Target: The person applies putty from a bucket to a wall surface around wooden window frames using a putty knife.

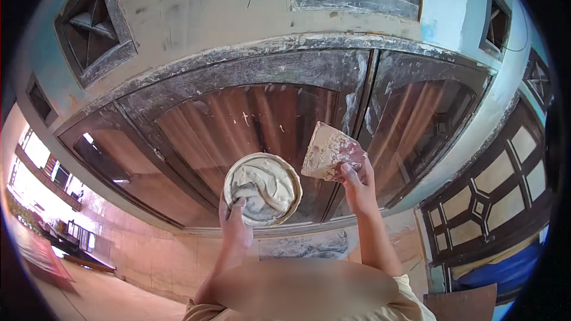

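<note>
My left hand (235, 221) is closed on the near left rim of a round bowl (297, 185), thumb over the edge. Thick, creamy off-white putty (267, 181) fills much of the bowl, swirled and scraped thin near my thumb. To the right, my right hand (358, 185) grips a flat, squarish putty scraper (333, 151). Dried and fresh putty cakes the scraper's face, with a pinkish patch near my fingers. The scraper is held up beside the bowl, apart from it. Both are in front of a dark wooden cabinet with glass panels (250, 125).
Above the cabinet runs a pale, patched wall (208, 6) with wood-framed vents (357, 0). A panelled dark door (488, 184) stands at the right, with blue material (505, 270) below it. Tiled floor (148, 249) and a bright opening (38, 148) lie to the left.
</note>
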{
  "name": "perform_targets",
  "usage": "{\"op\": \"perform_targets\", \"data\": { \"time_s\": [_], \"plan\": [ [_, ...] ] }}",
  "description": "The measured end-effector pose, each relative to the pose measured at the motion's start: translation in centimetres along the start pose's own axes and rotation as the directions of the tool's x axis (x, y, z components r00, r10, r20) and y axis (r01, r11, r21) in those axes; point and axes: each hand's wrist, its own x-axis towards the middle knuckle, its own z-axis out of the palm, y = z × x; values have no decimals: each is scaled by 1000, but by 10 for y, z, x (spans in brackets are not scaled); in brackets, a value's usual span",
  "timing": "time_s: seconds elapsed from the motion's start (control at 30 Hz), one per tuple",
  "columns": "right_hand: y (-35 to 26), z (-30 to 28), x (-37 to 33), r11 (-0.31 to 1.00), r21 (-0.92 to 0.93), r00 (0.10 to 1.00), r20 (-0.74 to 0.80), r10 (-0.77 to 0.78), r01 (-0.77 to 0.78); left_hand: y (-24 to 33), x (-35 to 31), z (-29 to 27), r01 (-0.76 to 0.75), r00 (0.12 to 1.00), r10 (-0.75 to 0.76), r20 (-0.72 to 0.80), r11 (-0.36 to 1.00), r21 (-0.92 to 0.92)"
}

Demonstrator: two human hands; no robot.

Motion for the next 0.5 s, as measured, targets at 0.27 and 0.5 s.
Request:
{"op": "perform_targets", "data": {
  "time_s": [0.27, 0.5],
  "plan": [
    [-42, 14, -12, 977, -212, 995, 87, 58, -38, 0, 6, -3, -30, 999, 31, -18, 998, 53],
    [-37, 17, -21, 902, -407, 952, 194, 237, -142, 0, 8, -1, -267, 964, 256, 77, 932, 245]
  ]
}}
